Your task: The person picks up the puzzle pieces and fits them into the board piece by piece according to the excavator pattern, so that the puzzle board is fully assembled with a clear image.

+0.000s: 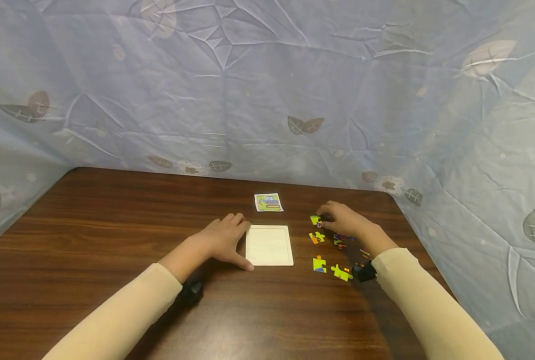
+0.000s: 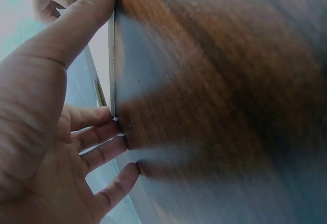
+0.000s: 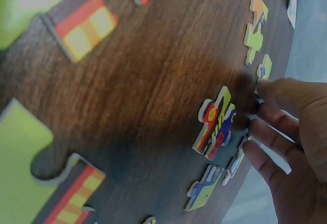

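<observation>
Beside the pale square tray [image 1: 269, 245], my left hand [image 1: 224, 240] spreads its fingers, with thumb and index touching the left edge; in the left wrist view, the left hand [image 2: 56, 112] has its thumb against the tray's side [image 2: 112, 66]. Between thumb and fingers, my right hand [image 1: 346, 220] pinches the right end of a green puzzle piece [image 1: 314, 219]. In the right wrist view, the right hand [image 3: 301, 137] has its thumb over that piece [image 3: 265, 67], partly hiding it. Under and beside the right wrist lie several loose pieces, including a red, yellow and blue one [image 3: 214, 124].
A small picture card [image 1: 269, 202] showing a blue vehicle lies behind the tray. Other pieces, such as an orange and green one [image 1: 316, 237] and a green one [image 1: 341, 273], lie right of the tray. A patterned cloth [image 1: 258, 90] hangs behind and beside the wooden table [image 1: 258, 315].
</observation>
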Action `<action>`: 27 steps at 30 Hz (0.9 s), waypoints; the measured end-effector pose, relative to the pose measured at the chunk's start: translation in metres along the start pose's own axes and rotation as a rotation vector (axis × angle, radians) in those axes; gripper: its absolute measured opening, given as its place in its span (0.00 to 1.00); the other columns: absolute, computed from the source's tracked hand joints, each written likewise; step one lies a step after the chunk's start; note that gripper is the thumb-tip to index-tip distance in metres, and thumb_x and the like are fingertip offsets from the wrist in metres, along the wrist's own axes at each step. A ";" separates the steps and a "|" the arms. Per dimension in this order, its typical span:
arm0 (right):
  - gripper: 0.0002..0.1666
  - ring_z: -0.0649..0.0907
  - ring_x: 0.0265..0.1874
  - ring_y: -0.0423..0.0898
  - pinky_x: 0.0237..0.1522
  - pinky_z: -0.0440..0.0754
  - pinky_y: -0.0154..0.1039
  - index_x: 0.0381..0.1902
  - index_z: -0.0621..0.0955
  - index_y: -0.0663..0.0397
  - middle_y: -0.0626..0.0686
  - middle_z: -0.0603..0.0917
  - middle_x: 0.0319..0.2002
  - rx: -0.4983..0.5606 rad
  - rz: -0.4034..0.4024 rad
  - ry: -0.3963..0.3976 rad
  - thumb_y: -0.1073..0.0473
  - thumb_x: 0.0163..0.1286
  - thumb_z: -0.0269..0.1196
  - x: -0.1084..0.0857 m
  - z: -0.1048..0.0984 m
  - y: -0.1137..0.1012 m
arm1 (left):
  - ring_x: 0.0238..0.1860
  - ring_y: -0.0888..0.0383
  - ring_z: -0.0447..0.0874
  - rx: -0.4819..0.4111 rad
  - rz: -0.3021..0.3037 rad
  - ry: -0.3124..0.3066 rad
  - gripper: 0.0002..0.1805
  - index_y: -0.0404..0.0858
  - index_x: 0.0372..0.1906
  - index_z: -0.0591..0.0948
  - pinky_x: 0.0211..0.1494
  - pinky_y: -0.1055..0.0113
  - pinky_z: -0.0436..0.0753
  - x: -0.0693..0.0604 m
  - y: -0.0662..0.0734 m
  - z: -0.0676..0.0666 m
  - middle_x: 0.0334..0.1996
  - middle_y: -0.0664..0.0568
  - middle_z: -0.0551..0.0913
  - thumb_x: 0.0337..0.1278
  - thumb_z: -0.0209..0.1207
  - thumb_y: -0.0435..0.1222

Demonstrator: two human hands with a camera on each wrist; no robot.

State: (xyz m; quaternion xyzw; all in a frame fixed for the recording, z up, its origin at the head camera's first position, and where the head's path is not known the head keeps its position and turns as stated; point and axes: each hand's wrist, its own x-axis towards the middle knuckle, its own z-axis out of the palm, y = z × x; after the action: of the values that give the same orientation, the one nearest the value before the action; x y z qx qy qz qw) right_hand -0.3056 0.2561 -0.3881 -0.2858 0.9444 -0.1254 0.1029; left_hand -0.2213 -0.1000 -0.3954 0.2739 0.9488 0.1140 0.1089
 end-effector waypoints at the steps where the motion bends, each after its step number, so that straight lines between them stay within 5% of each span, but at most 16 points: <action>1: 0.21 0.83 0.55 0.60 0.60 0.83 0.57 0.62 0.80 0.67 0.64 0.81 0.56 0.001 0.000 0.000 0.61 0.76 0.64 0.000 0.000 0.000 | 0.67 0.45 0.71 0.000 -0.002 0.001 0.63 0.34 0.76 0.68 0.69 0.38 0.77 0.000 0.000 0.000 0.67 0.43 0.72 0.41 0.74 0.70; 19: 0.13 0.85 0.44 0.53 0.50 0.86 0.51 0.49 0.84 0.64 0.60 0.84 0.48 -0.058 -0.022 0.045 0.60 0.73 0.68 -0.004 0.005 0.007 | 0.70 0.44 0.69 -0.021 -0.007 0.002 0.66 0.33 0.78 0.66 0.73 0.35 0.72 -0.001 0.000 0.002 0.69 0.42 0.71 0.40 0.74 0.71; 27: 0.13 0.83 0.39 0.48 0.44 0.85 0.47 0.47 0.83 0.65 0.59 0.84 0.44 -0.029 -0.053 0.068 0.60 0.72 0.68 -0.001 0.003 -0.006 | 0.69 0.43 0.69 -0.021 -0.006 0.007 0.65 0.34 0.78 0.67 0.73 0.34 0.72 0.000 -0.002 0.002 0.69 0.42 0.71 0.40 0.74 0.70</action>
State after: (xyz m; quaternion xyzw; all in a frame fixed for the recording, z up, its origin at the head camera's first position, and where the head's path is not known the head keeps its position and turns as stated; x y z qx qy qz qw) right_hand -0.3009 0.2516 -0.3891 -0.3077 0.9412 -0.1241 0.0633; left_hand -0.2216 -0.1016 -0.3983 0.2696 0.9487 0.1246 0.1086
